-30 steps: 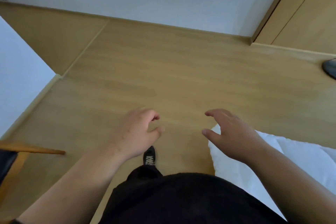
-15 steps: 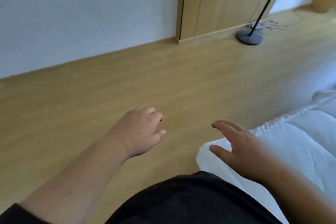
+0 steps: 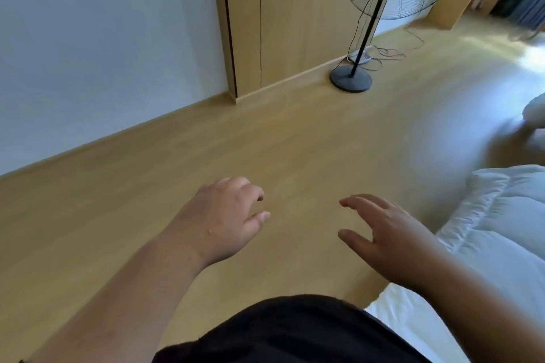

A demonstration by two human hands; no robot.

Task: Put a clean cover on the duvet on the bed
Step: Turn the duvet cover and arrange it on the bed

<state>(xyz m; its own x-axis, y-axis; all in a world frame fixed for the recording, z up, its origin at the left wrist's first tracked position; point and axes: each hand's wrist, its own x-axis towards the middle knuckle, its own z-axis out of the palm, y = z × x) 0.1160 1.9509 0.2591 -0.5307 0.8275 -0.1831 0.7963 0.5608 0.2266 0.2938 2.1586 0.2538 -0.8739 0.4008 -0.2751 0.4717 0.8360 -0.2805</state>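
A white quilted duvet [image 3: 501, 221] lies at the lower right, running out of the frame. My left hand [image 3: 224, 218] hovers over the wooden floor, fingers loosely curled, holding nothing. My right hand [image 3: 380, 236] is stretched out beside it with fingers spread, empty, its wrist over the duvet's near edge. Neither hand touches the bedding. No separate cover can be told apart from the white bedding.
A black pedestal fan [image 3: 351, 78] stands on the wooden floor [image 3: 265, 138] by a wooden wall panel [image 3: 295, 23], with cables [image 3: 383, 53] trailing behind its base. A white wall [image 3: 103, 38] runs along the left. Another white bundle [image 3: 535, 109] shows at the right edge.
The view has swung to the right, bringing the fan, wall panel and more of the duvet into sight. Both hands stay held out in front and empty.
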